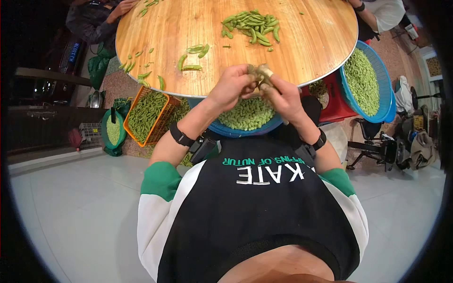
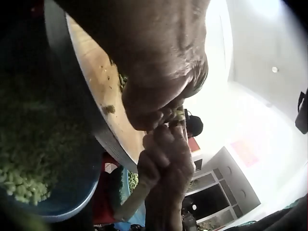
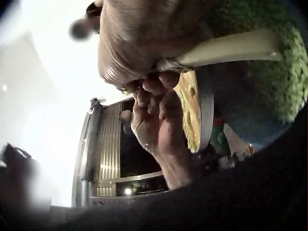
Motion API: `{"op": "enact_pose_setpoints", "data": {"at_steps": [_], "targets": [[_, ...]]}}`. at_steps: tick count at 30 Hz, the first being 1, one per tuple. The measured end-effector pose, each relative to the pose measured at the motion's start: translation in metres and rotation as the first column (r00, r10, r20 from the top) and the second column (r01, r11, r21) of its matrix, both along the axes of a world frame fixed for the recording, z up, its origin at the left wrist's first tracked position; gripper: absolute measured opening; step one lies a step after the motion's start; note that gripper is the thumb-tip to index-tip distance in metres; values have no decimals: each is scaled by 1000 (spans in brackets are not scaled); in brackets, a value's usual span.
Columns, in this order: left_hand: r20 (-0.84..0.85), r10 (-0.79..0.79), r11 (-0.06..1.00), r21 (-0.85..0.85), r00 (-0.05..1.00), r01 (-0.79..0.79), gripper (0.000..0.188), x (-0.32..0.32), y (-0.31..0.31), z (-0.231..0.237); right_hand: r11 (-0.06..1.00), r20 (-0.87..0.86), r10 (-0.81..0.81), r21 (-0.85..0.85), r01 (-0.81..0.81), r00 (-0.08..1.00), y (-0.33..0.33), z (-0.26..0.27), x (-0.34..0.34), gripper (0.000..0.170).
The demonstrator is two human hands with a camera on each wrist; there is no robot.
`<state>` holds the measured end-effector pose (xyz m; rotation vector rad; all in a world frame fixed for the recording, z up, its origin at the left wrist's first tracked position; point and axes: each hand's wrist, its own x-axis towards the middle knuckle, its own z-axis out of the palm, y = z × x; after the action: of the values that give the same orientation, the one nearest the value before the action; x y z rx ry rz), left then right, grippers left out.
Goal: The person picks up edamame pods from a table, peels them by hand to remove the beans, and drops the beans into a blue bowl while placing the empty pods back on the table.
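Observation:
My two hands meet at the near edge of the round table, above a blue basin [image 1: 214, 128] of shelled green beans [image 1: 247, 115]. Left hand [image 1: 232, 86] and right hand [image 1: 285, 96] both have curled fingers, tip to tip. Between the fingertips shows a small yellow-green piece of a bean pod [image 2: 181, 114], mostly hidden by the fingers. From under the right hand a smooth, pale, stick-like thing [image 3: 231, 48] juts out toward the basin; its kind I cannot tell. Loose bean pods [image 1: 192, 67] lie on the table just beyond the left hand.
A heap of pods [image 1: 252, 26] lies farther across the wooden table [image 1: 170, 28]. An orange crate [image 1: 141, 134] of pods stands at the left, a blue basket [image 1: 389, 89] of shelled beans at the right on red. Other people [image 1: 92, 21] sit at the far edges.

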<state>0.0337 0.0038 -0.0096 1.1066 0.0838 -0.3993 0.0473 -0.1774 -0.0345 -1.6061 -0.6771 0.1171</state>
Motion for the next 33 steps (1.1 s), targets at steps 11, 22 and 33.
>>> {"op": "enact_pose_setpoints", "data": {"at_steps": [11, 22, 33], "targets": [[405, -97, 634, 730, 909, -257, 14, -7, 11, 14, 980, 141, -161, -92, 175, 977, 3, -3, 6, 19], [258, -314, 90, 966, 914, -242, 15, -70, 111, 43, 848, 376, 319, -523, -85, 870, 13, 19, 17, 26], [317, -299, -323, 854, 900, -408, 11, -54, 132, 49, 756, 372, 459, -641, -134, 807, 15, 28, 3, 17]]}}
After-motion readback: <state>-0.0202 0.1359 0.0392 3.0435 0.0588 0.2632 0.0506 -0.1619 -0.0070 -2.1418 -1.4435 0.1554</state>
